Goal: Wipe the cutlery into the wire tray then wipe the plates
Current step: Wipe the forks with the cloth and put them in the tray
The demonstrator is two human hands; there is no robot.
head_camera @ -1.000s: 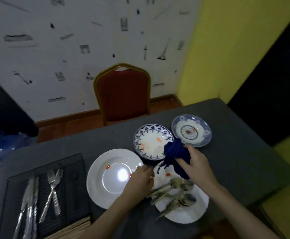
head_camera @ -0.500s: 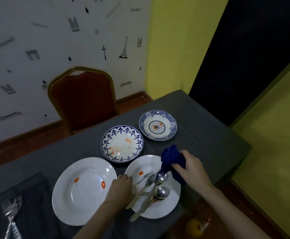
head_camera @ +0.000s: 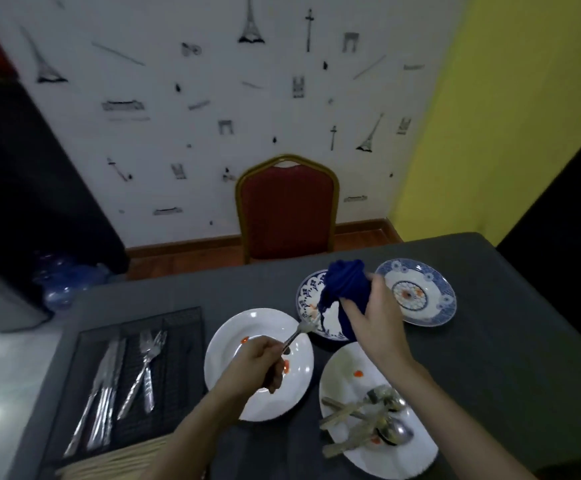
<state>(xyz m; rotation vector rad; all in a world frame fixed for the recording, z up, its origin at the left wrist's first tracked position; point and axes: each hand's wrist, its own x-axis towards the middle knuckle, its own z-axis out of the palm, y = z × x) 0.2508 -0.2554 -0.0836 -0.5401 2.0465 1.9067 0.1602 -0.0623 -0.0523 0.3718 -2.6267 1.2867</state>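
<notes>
Left hand [head_camera: 259, 363] grips fork [head_camera: 297, 333]; no writing legible.

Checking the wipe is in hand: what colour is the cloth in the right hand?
Dark blue cloth, bunched in the right hand; head view.

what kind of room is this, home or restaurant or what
Probably a dining room, perhaps a small restaurant or banquet space; I can't tell which. A gold-framed red padded chair stands at a grey-clothed table, the wallpaper has Eiffel Tower prints, and a wire tray holds sorted cutlery.
</notes>
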